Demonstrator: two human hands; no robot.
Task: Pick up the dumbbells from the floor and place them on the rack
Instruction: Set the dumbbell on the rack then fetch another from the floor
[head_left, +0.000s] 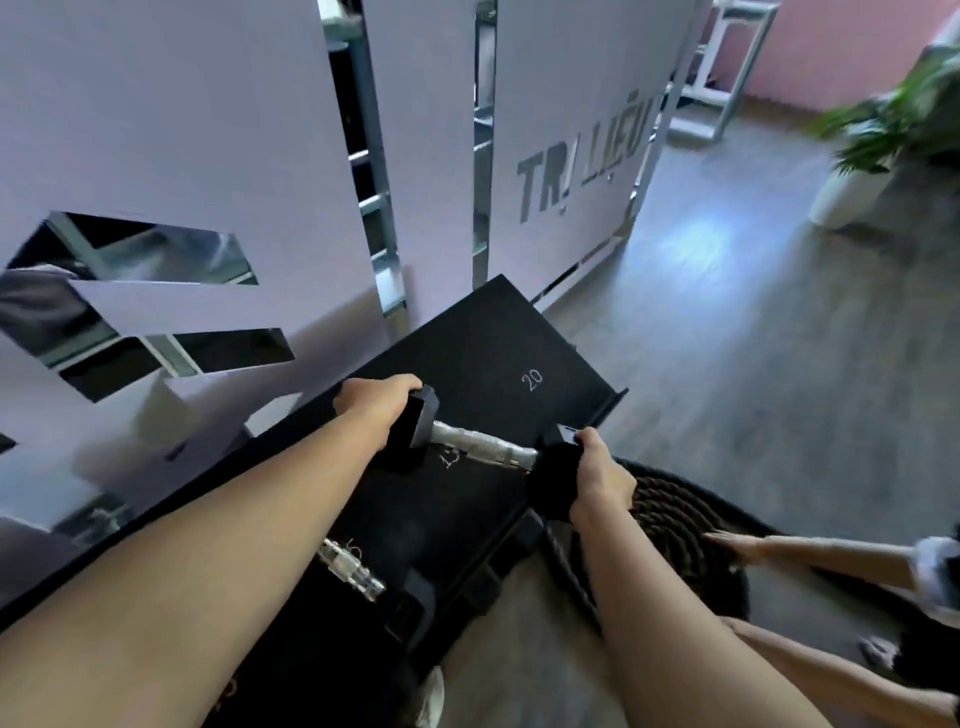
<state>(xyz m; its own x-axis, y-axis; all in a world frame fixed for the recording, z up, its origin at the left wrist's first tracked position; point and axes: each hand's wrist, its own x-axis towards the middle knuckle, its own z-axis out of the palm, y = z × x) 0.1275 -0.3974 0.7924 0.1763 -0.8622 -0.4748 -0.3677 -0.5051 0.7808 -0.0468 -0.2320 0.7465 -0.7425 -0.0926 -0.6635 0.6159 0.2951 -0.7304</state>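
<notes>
Here, through the head camera, we hold one dumbbell (480, 447) by its two black heads over the black rack (483, 332) — our left hand (376, 408) wraps its fingers round the far-left head, our right hand (600, 475) clasps the near-right one. The silver handle lies bare between them, just beside the shelf marked 20. A second dumbbell's handle (353, 569) shows lower on the rack, and a coiled rope (675, 514) lies right.

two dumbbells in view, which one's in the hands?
The farther dumbbell, gripped at each head by the left hand and right hand. The nearer dumbbell lies untouched on the rack.
</notes>
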